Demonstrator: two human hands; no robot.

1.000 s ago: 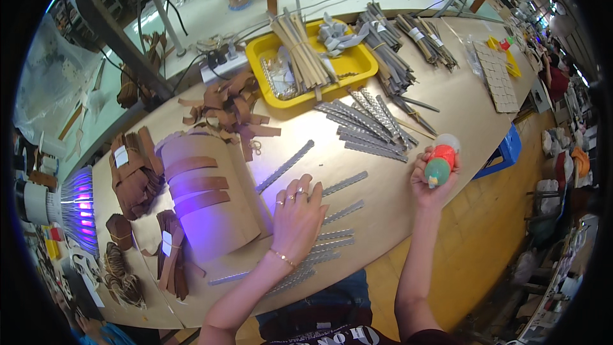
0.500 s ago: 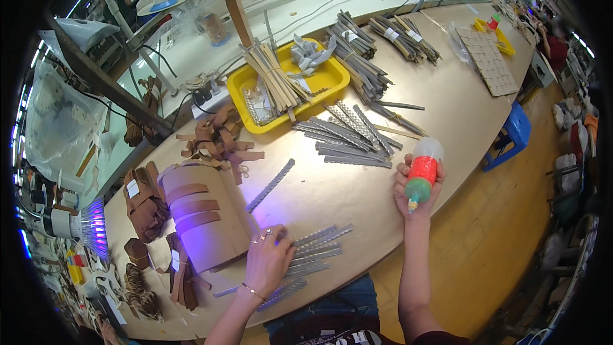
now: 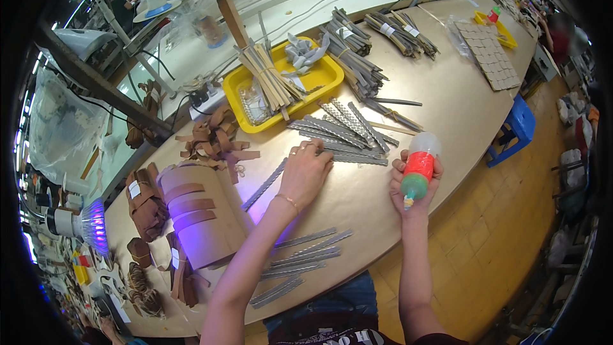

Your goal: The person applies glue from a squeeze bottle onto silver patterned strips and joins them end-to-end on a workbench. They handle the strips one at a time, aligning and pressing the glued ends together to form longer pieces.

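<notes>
My left hand (image 3: 305, 174) reaches over the left ends of a fanned pile of grey strips (image 3: 354, 152), some with a braided pattern. Its fingers are bent and closed at a strip's end; the fingertips are partly hidden. One lone grey strip (image 3: 262, 186) lies slanted beside this hand, its upper end covered. My right hand (image 3: 416, 185) is wrapped round a squeeze bottle (image 3: 419, 165) with a clear end, red band and green neck, its nozzle pointing down toward me. Nearer me, several more grey strips (image 3: 303, 257) lie in loose rows.
A curved brown form (image 3: 207, 217) with strips across it stands left, near brown strip bundles (image 3: 145, 201) and a lamp glowing violet (image 3: 92, 227). Behind is a yellow tray (image 3: 258, 129) with pale sticks. Grey bundles (image 3: 357, 70) lie beyond; a blue stool (image 3: 514, 129) stands right.
My left hand has moved up and away from the near rows of strips to the fanned pile. My right hand keeps the bottle in nearly the same place.
</notes>
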